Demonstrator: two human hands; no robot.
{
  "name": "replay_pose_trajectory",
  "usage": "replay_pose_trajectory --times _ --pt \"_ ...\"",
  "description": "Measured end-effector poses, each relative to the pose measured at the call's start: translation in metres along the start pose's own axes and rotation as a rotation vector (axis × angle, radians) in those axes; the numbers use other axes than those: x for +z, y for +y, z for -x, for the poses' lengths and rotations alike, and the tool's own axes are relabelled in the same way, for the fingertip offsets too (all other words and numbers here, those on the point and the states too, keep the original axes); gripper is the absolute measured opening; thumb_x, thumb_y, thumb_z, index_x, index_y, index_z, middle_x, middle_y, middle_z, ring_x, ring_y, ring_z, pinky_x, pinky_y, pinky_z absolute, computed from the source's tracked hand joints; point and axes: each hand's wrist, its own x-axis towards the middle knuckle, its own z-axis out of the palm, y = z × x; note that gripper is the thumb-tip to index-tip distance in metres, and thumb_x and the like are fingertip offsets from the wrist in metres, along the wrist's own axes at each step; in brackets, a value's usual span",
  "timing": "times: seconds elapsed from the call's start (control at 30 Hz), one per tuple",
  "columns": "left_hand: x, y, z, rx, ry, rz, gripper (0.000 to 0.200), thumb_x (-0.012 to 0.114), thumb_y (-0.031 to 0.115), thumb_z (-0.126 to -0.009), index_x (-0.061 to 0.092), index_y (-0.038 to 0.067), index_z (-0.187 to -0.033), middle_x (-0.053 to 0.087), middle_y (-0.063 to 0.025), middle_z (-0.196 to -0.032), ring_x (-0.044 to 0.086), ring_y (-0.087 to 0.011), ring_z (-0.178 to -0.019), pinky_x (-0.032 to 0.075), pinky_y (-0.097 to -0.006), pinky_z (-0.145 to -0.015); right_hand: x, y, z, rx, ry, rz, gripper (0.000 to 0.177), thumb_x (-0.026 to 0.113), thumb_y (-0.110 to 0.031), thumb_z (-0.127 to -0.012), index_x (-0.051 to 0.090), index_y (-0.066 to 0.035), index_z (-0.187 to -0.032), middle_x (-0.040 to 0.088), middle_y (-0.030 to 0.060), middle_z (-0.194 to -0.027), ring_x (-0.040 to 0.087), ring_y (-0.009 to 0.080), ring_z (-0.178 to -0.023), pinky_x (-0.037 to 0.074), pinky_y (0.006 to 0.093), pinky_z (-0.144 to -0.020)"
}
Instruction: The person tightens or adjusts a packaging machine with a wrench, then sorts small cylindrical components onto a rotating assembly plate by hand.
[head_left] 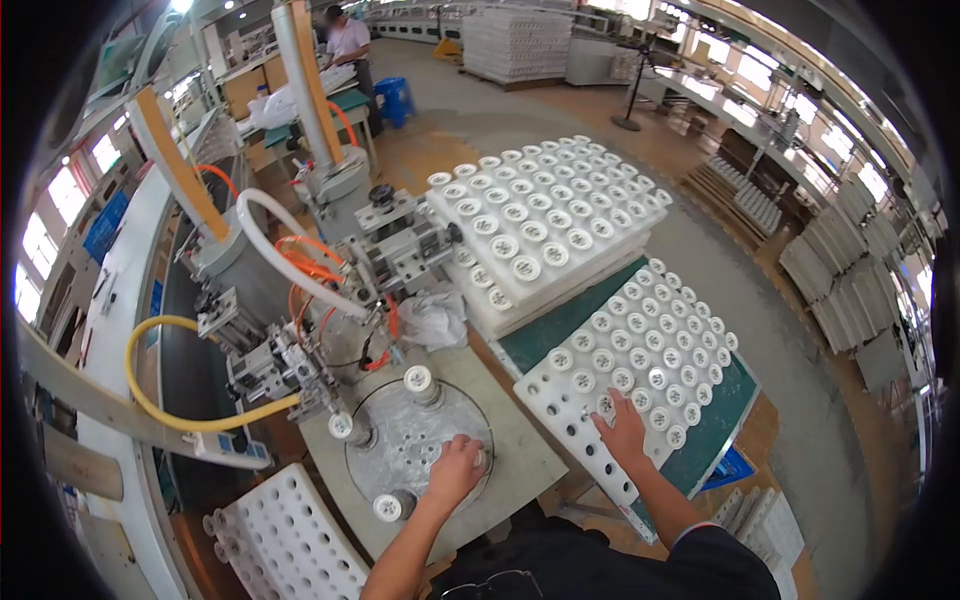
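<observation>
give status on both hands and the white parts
Left hand curled on a white part at the turntable. Right hand open on the parts tray. Nothing in the way.

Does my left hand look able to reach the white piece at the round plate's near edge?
Probably yes: the left hand rests on the round plate, white piece just beside it, nothing between.
</observation>
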Motion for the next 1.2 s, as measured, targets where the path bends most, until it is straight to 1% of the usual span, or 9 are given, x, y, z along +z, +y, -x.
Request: replay_pose_trajectory --times 0.07,0.23,0.43,0.63,0.8,0.9,1.03,1.13,1.2 --pt "-0.025 0.006 0.018 -0.007 0.190 0.137 0.031 0.065 0.012 -0.067 0.058 0.011 -0.098 0.054 -0.0109 -0.101 0.053 -0.0316 -0.096 0.047 -0.0413 -0.076 0.007 -0.043 0.012 -0.064 -0.108 -0.099 0.057 0.067 -0.031 -0.075 0.046 -0.009 -0.123 0.055 0.0137 -0.094 0.055 0.0331 -0.085 0.045 0.0419 -0.072" --pt "-0.029 -0.013 0.055 -0.216 0.159 0.148 0.023 0.059 0.013 -0.070 0.058 0.011 -0.092 0.057 -0.0077 -0.085 0.057 -0.0288 -0.083 0.048 -0.0411 -0.068 0.063 -0.130 0.033 -0.363 -0.358 -0.306 0.058 0.068 -0.030 -0.074 0.046 -0.012 -0.124 0.054 0.0124 -0.096 0.056 0.0306 -0.086 0.044 0.0414 -0.072" --pt "-0.041 -0.021 0.081 -0.304 0.368 0.250 0.027 0.058 0.013 -0.071 0.060 0.012 -0.097 0.058 -0.0071 -0.087 0.059 -0.0260 -0.077 0.048 -0.0385 -0.067 0.106 -0.136 0.049 -0.602 -0.428 -0.019 0.070 0.070 -0.030 -0.072 0.036 -0.016 -0.132 0.053 0.0105 -0.096 0.056 0.0271 -0.087 0.040 0.0376 -0.072" --pt "-0.038 -0.032 0.057 -0.269 0.450 0.242 0.029 0.061 0.012 -0.070 0.061 0.012 -0.099 0.056 -0.0064 -0.088 0.058 -0.0230 -0.070 0.047 -0.0359 -0.062 0.080 -0.121 0.066 -0.290 -0.599 -0.189 0.080 0.070 -0.022 -0.072 0.028 -0.014 -0.139 0.052 0.0114 -0.097 0.054 0.0283 -0.086 0.043 0.0381 -0.075" --pt "-0.031 0.003 0.007 -0.288 0.344 0.148 0.051 0.067 0.020 -0.071 0.050 0.014 -0.119 0.050 -0.0112 -0.112 0.059 -0.0303 -0.090 0.050 -0.0401 -0.072 0.092 -0.090 0.046 0.022 -0.337 -0.575 0.062 0.063 -0.014 -0.077 0.038 -0.008 -0.133 0.052 0.0114 -0.087 0.054 0.0250 -0.076 0.044 0.0367 -0.070" --pt "0.007 0.003 -0.017 -0.160 0.166 -0.095 0.057 0.070 0.019 -0.068 0.049 0.015 -0.120 0.051 -0.0119 -0.110 0.059 -0.0299 -0.091 0.051 -0.0418 -0.070 0.089 -0.108 0.021 0.053 -0.269 -0.592 0.055 0.062 -0.008 -0.076 0.043 -0.004 -0.128 0.052 0.0115 -0.083 0.052 0.0229 -0.077 0.044 0.0346 -0.071" --pt "-0.001 -0.009 0.017 -0.195 0.140 -0.214 0.057 0.069 0.022 -0.069 0.048 0.018 -0.122 0.051 -0.0113 -0.109 0.060 -0.0309 -0.088 0.052 -0.0423 -0.067 0.098 -0.138 0.009 -0.283 -0.244 -0.446 0.058 0.062 -0.007 -0.071 0.046 -0.007 -0.127 0.052 0.0095 -0.083 0.052 0.0253 -0.078 0.042 0.0354 -0.072" --pt "-0.043 -0.027 0.077 -0.228 0.404 0.050 0.056 0.068 0.023 -0.071 0.049 0.018 -0.122 0.052 -0.0127 -0.107 0.059 -0.0308 -0.091 0.050 -0.0395 -0.069 0.107 -0.167 0.019 -0.633 -0.348 -0.253 0.060 0.064 -0.011 -0.069 0.047 -0.010 -0.127 0.052 0.0089 -0.084 0.051 0.0263 -0.082 0.040 0.0380 -0.074" --pt "-0.063 -0.062 0.125 -0.441 0.476 0.088 0.057 0.069 0.023 -0.070 0.049 0.017 -0.123 0.052 -0.0123 -0.109 0.059 -0.0291 -0.091 0.050 -0.0383 -0.071 0.127 -0.169 0.030 -0.735 -0.379 -0.164 0.061 0.065 -0.014 -0.068 0.047 -0.011 -0.127 0.052 0.0085 -0.085 0.051 0.0264 -0.084 0.039 0.0392 -0.075"
